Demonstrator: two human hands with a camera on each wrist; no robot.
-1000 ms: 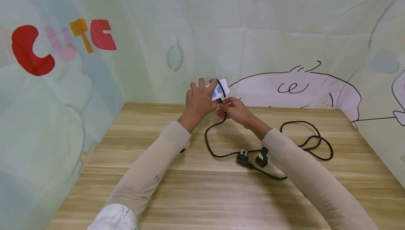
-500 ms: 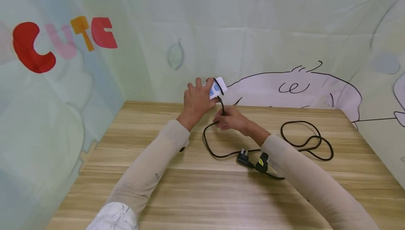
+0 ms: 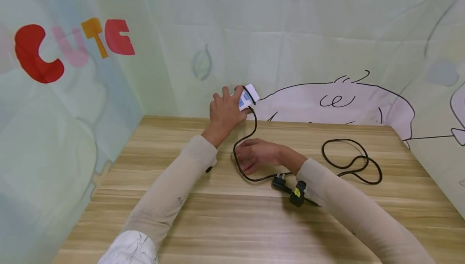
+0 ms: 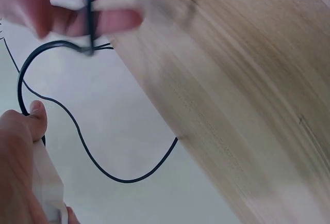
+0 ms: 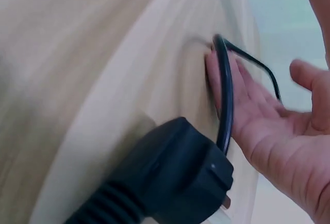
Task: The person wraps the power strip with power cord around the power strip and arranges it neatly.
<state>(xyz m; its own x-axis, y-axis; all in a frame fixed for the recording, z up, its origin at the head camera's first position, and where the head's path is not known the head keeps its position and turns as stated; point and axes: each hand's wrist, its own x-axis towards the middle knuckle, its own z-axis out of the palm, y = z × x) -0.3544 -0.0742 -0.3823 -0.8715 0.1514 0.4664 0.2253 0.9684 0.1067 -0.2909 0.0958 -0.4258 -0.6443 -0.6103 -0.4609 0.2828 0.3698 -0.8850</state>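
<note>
My left hand grips a white block with blue patches, held up near the back wall above the table. A black power cord loops round the block's far end and runs down from it to the table. Lower and to the right, my right hand is at the cord's bend, close over the tabletop. The cord passes across its extended fingers in the right wrist view, with the thumb standing apart. Near my right wrist lies the cord's black three-pin plug, large in the right wrist view.
More of the cord lies in loose loops at the table's right. Behind the wooden table rises a printed backdrop, with side panels at left and right. A black device with a yellow mark sits at my right wrist.
My right hand has slid down from beside the block along the cord, toward the table, and its fingers have loosened. My left hand has risen slightly with the block.
</note>
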